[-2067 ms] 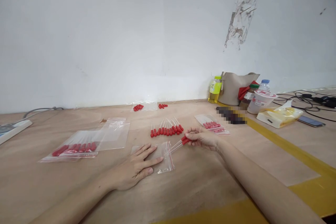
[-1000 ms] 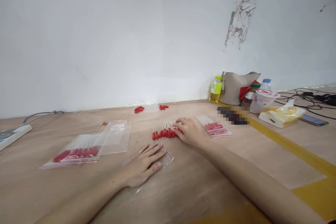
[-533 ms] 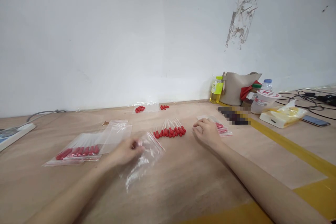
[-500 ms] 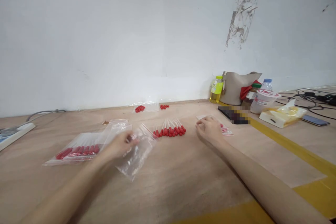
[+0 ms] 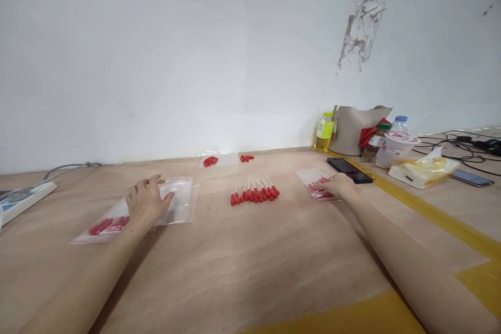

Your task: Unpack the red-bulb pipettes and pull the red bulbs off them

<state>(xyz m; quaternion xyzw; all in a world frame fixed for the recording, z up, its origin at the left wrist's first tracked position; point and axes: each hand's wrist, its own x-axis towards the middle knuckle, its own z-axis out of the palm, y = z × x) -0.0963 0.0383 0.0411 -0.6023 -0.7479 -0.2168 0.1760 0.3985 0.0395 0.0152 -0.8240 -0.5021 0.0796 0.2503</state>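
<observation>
My left hand (image 5: 147, 199), fingers spread and holding nothing, is over the left-hand zip bags. Beneath it, partly covered, lies a clear zip bag of red-bulbed droppers (image 5: 104, 226). Flat clear zip bags (image 5: 180, 201) extend to the right of the hand. In the middle of the table is a row of loose droppers (image 5: 256, 193), red bulbs toward me and pale stems pointing away. My right hand (image 5: 340, 186) has its fingers together on another zip bag of droppers (image 5: 309, 177) and appears to grip it; its thumb is mostly hidden.
Near the wall lie a clear bag with red bulbs (image 5: 210, 161) and loose red bulbs (image 5: 246, 158). A black phone (image 5: 352, 171), a yellow-capped bottle (image 5: 324, 133), a tub (image 5: 394, 151) and a tissue pack (image 5: 420, 172) stand at right. A power strip (image 5: 29, 201) is at left.
My left hand has let go of a clear zip bag and moved left and back, opening over the bags. My right hand has shifted right, showing more of the bag of droppers.
</observation>
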